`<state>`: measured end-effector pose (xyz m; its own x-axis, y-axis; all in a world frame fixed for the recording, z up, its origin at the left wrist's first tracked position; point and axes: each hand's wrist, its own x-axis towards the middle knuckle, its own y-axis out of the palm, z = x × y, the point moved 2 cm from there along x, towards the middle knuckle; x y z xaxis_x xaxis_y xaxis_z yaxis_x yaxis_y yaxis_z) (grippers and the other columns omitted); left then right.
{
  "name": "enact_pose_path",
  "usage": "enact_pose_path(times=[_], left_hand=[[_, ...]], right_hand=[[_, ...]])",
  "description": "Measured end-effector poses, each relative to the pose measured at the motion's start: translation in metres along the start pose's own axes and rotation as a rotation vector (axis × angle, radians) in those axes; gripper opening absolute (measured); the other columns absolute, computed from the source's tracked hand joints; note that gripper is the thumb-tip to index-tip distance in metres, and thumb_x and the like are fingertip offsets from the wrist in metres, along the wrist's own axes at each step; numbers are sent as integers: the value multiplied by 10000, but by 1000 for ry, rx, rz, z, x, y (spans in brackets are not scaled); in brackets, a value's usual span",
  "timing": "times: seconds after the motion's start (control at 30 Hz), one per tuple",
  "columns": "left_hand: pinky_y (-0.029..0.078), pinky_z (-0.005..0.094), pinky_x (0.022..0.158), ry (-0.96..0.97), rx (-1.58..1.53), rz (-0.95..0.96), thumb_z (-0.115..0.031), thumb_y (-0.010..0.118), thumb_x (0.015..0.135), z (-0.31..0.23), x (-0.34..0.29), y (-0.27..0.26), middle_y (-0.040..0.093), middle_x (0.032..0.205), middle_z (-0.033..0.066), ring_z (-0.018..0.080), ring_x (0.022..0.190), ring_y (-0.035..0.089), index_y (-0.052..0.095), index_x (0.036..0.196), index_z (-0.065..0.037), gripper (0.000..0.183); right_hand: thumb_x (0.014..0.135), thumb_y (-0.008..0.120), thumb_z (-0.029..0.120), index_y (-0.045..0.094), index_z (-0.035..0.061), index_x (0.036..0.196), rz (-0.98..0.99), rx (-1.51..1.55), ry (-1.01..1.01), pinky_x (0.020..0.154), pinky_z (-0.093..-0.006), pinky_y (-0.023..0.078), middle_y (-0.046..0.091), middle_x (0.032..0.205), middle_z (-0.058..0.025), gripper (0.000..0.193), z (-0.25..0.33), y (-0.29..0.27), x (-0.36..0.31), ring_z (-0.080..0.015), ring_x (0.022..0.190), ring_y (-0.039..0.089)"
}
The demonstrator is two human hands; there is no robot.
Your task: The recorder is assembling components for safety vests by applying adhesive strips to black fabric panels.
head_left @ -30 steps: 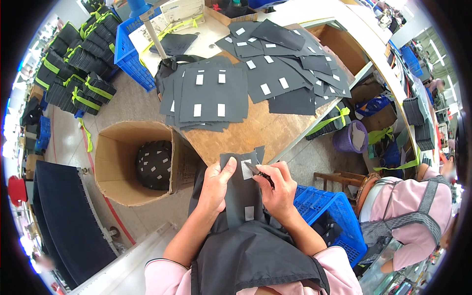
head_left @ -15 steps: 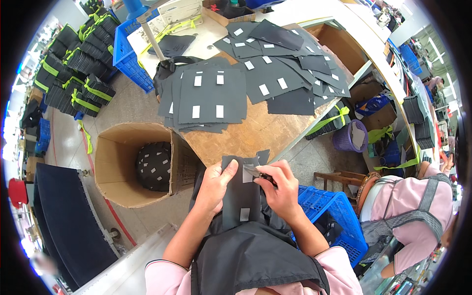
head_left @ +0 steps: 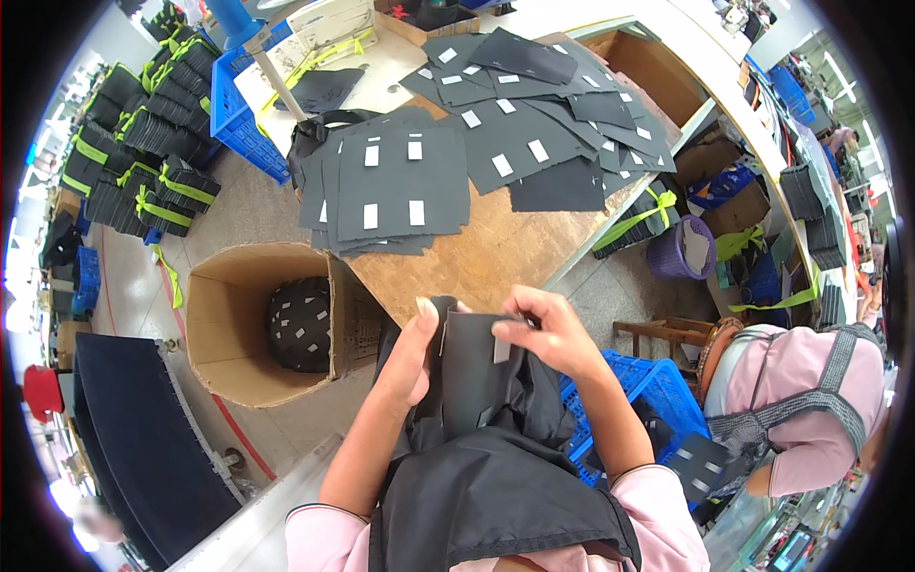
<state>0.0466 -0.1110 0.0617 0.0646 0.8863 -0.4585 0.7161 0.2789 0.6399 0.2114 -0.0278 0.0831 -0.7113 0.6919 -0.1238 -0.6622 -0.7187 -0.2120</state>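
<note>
Your left hand [head_left: 412, 357] and right hand [head_left: 555, 334] gripped opposite sides of the flexible, dark-grey, white-patched sheet [head_left: 467, 377], likely to keep it steady.

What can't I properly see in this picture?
In the head view:
- Most left hand fingers: behind the dark grey flat panel.
- Part of the panel's white rectangular patch: under the right hand.
- Whatever the right palm may hold: hidden by that hand itself.
- The blue post's top: cut off by the upper edge.
- Far-right background items: too small, bent by the fisheye rim.
</note>
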Motion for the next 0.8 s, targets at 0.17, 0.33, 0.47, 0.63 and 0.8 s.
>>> enact_pose_path(times=[0.17, 0.33, 0.47, 0.63, 0.8], left_hand=[[481, 265, 741, 16, 233, 9, -236, 680, 824, 3, 2, -1, 622, 917, 48, 122, 817, 589, 582, 1045, -15, 327], [493, 269, 721, -34, 135, -62, -185, 680, 823, 2, 5, -5, 647, 907, 54, 125, 793, 607, 618, 984, -5, 250], [491, 259, 714, 36, 230, -75, -167, 671, 830, 2, 3, 6, 645, 899, 46, 114, 788, 599, 619, 975, -2, 226], [470, 231, 670, 67, 364, -97, -144, 658, 837, 1, 1, 10, 633, 847, 27, 81, 740, 565, 623, 953, 2, 190], [466, 231, 659, 81, 379, -105, -112, 642, 837, 2, 0, 11, 628, 835, 21, 78, 724, 560, 620, 950, 6, 165]], right_hand=[[777, 678, 77, 556, 15, 928, -391, 232, 23, 616, -234, 420, 517, 737, -31, 204, -8, 19, -12, -96, 673, 491], [712, 715, 52, 575, 54, 972, -541, -339, -217, 599, -284, 453, 548, 816, -84, 295, -11, 15, -47, -195, 656, 538], [696, 725, 63, 603, 75, 951, -526, -461, -297, 530, -295, 446, 554, 804, -72, 283, 0, 11, -44, -215, 568, 539], [660, 726, 25, 620, 49, 923, -483, -502, -336, 540, -306, 468, 558, 801, -116, 285, 0, 8, -34, -227, 601, 565], [647, 729, 29, 630, 51, 896, -460, -612, -462, 536, -304, 469, 564, 748, -99, 269, -4, 4, -36, -241, 595, 565]])
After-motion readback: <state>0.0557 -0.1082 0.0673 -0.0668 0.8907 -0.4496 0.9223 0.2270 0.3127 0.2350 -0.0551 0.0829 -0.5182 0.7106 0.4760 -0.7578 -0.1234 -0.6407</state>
